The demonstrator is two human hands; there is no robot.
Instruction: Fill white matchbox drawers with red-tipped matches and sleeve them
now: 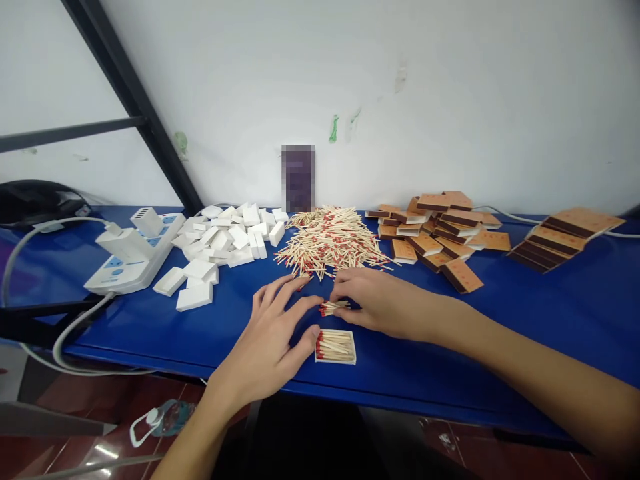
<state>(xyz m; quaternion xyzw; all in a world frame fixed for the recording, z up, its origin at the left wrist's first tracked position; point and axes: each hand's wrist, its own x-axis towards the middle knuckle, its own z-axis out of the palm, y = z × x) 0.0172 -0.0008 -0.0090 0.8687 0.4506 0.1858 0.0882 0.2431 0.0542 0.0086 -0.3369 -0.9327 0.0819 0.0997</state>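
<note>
- Bunch of matches (334, 307): few wooden sticks, red heads pointing left, roughly level, just in front of the match pile (333, 240).
- White tray (335, 347): open, flat, filled with matches, heads left, further in front of the same pile.

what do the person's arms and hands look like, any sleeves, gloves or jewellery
Both are bare. The left hand and right hand wear no gloves, and no rings show on the fingers. The left forearm and right forearm are uncovered right to the frame edge: no sleeve, watch or bracelet is in view. The fingers are long and slim.
</note>
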